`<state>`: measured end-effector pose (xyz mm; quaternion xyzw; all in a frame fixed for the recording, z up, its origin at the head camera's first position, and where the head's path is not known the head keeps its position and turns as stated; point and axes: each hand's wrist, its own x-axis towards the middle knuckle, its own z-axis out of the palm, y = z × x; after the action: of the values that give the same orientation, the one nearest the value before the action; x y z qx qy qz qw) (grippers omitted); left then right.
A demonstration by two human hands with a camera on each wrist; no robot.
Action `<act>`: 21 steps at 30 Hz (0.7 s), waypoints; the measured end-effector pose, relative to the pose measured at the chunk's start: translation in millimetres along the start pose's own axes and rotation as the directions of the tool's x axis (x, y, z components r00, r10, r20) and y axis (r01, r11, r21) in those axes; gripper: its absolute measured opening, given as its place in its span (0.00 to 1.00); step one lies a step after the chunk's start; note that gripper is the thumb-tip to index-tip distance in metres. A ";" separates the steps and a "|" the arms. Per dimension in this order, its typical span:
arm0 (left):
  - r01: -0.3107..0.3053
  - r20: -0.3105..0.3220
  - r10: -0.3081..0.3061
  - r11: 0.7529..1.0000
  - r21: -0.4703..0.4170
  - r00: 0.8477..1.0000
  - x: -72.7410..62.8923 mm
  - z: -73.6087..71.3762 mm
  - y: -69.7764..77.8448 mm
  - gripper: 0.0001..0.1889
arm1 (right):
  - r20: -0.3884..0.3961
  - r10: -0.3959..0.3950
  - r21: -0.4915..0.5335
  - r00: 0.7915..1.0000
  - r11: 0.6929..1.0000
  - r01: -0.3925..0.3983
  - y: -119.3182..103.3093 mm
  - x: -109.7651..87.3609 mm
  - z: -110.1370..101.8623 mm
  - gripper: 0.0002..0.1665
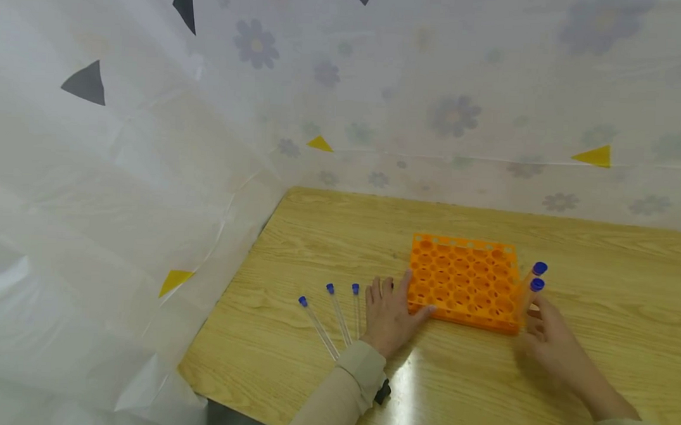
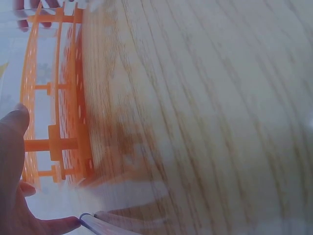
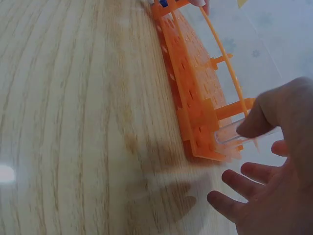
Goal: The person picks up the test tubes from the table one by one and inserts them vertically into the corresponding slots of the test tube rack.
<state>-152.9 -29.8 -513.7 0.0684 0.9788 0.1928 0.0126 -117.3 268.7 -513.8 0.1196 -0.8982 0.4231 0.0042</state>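
An orange test tube rack [image 1: 463, 275] stands on the wooden table. My left hand [image 1: 390, 313] rests against its left end, fingers spread and thumb at the front corner. At the right end, my right hand [image 1: 552, 339] pinches a clear test tube [image 3: 227, 133] between thumb and fingers, its other fingers spread. In the head view two blue caps, an upper cap [image 1: 540, 268] and a lower cap [image 1: 537, 284], top tilted tubes beside the rack's right end; I cannot tell whether both are held. The rack's round holes show in the head view.
Three blue-capped test tubes, a left tube [image 1: 319, 329], a middle tube [image 1: 340, 317] and a right tube [image 1: 356, 308], lie left of my left hand. White sheeting with flowers [image 1: 453, 116] hangs behind the table [image 1: 339, 231] and down its left side.
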 end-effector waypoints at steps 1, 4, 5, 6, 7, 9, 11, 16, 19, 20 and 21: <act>0.003 0.002 -0.003 1.000 -0.004 1.000 0.1 -0.1 0.2 0.45 | 0.031 0.016 -0.007 0.999 1.000 -0.016 0.6 -0.5 1.6 0.46; 0.007 0.007 -0.007 1.000 -0.011 1.000 0.8 0.7 0.0 0.45 | 0.071 0.039 0.003 0.997 0.999 -0.039 0.8 -0.1 6.4 0.49; 0.007 0.007 -0.007 1.000 -0.015 1.000 0.9 1.2 -0.1 0.45 | 0.071 0.039 0.003 0.997 0.999 -0.040 1.1 0.7 8.0 0.46; 0.008 0.007 -0.008 1.000 -0.017 1.000 0.8 1.2 -0.1 0.45 | 0.074 0.046 0.004 0.996 0.999 -0.047 1.0 1.2 9.5 0.46; 0.008 0.006 -0.008 1.000 -0.019 1.000 0.8 1.5 -0.2 0.45 | 0.077 0.050 0.012 0.996 0.999 -0.051 1.1 2.0 10.8 0.49; 0.009 0.006 -0.009 1.000 -0.023 1.000 0.3 1.9 -0.5 0.45 | 0.080 0.061 0.016 0.995 0.998 -0.062 0.8 3.2 13.2 0.52; 0.008 0.006 -0.008 1.000 -0.025 1.000 -0.2 1.9 -0.8 0.45 | 0.092 0.087 0.001 0.992 0.996 -0.088 1.0 4.2 14.6 0.58; -0.001 0.005 0.002 1.000 -0.025 1.000 0.0 2.9 -2.2 0.45 | 0.100 0.146 -0.041 0.984 0.989 -0.143 0.0 4.6 16.3 0.61; -0.005 0.002 0.005 1.000 -0.019 1.000 1.1 4.0 -3.1 0.46 | 0.093 0.166 -0.054 0.982 0.985 -0.161 -1.4 4.3 17.5 0.57; -0.006 0.002 0.006 1.000 -0.015 1.000 1.5 4.4 -3.4 0.46 | 0.090 0.175 -0.059 0.980 0.984 -0.170 -1.7 4.1 17.9 0.56; -0.007 0.002 0.007 1.000 -0.012 1.000 2.0 4.6 -3.6 0.46 | 0.085 0.183 -0.065 0.979 0.982 -0.178 -1.8 3.9 18.5 0.55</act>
<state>-155.1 -31.2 -519.4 0.0719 0.9774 0.1984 0.0133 -119.0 252.6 -523.9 0.0565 -0.9162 0.3902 -0.0716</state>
